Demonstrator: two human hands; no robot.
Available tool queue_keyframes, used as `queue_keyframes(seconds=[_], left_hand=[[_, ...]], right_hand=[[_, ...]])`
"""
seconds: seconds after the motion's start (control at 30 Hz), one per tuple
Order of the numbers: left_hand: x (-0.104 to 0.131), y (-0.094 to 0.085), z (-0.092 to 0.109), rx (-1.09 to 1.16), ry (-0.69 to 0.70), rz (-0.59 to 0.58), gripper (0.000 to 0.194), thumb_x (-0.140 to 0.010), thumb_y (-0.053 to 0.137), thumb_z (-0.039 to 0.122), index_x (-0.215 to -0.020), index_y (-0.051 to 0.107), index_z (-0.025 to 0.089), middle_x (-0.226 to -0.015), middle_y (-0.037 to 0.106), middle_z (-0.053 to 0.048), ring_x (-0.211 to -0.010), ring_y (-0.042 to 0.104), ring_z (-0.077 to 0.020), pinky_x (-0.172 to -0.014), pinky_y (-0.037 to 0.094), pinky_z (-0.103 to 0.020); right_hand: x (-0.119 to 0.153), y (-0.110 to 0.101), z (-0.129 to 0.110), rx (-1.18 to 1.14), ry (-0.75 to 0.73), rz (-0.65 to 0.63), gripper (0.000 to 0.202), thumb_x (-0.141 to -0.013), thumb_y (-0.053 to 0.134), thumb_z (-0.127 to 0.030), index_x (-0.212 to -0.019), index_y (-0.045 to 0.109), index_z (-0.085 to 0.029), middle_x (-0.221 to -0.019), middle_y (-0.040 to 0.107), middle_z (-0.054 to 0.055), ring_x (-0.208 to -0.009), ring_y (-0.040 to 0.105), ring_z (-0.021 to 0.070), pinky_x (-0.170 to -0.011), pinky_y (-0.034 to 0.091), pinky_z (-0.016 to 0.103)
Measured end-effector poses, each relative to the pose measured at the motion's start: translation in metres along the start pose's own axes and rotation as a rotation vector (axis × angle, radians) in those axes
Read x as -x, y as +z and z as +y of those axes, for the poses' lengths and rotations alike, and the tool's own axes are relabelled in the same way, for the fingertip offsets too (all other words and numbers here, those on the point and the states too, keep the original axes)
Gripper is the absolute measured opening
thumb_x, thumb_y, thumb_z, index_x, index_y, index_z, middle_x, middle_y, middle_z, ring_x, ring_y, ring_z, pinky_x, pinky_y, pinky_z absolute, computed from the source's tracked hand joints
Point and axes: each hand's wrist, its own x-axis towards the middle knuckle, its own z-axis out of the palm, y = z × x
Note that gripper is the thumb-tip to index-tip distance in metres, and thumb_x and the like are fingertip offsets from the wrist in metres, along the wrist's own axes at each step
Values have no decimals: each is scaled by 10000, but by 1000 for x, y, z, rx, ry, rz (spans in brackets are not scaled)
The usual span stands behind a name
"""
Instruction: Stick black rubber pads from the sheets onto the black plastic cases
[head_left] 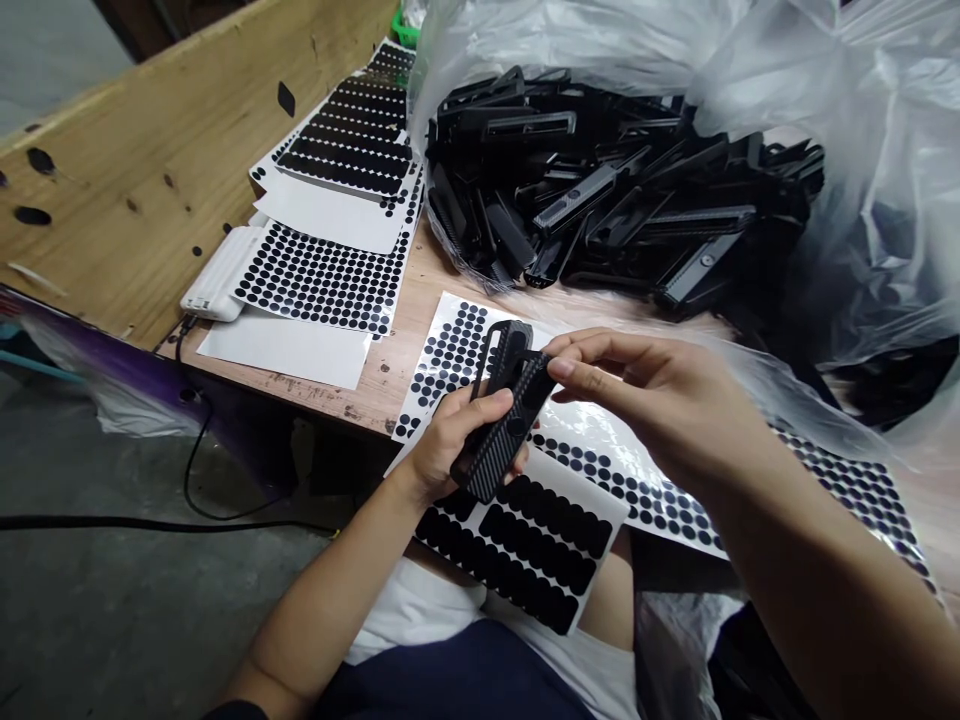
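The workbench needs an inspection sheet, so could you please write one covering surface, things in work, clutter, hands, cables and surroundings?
Surface: wooden table, dark marks near its front edge.
Things in work: black piece, ribbed pattern; dot sheets on the table; pile of black parts in a clear bag.
Clutter: overlapping sheets at left, beside a white box.
Hands: left hand holds the piece; right hand has fingertips at its far end.
Cables: thin cable hangs off the table; thicker cable below.
Surroundings: wooden board, dark spots; grey floor.
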Motion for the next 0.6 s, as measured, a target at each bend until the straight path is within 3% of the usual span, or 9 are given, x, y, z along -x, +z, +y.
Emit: queue_keyframes(seconds=[0.17,0.37,0.6], left_hand=[[0,1,1,-22,-2,9,460,-814,778,553,-880,624,124,-700,641,-31,-504,615,-132,-405,471,-216],[1,1,1,-15,0,8,454,-816,781,541,-898,617,126,-694,641,-24,-491,604,-127,-401,462,-216],[0,-1,-1,-17,-6,13,456,-816,777,547,-923,610,136,-668,631,-17,-491,607,-138,-399,461,-221]], right_hand=[[1,3,-7,98,-49,38,407,-725,850,-616,-784,758,-223,-900,757,52,-879,698,236,-757,590,353],[6,4,-5,160,-140,66,248,-832,783,-469,-856,765,-223,-960,781,50,-882,730,208,-780,641,338],[9,6,-2,222,-208,96,157,-867,748,-373,-878,758,-217,-932,794,47,-853,747,210,-797,659,368]])
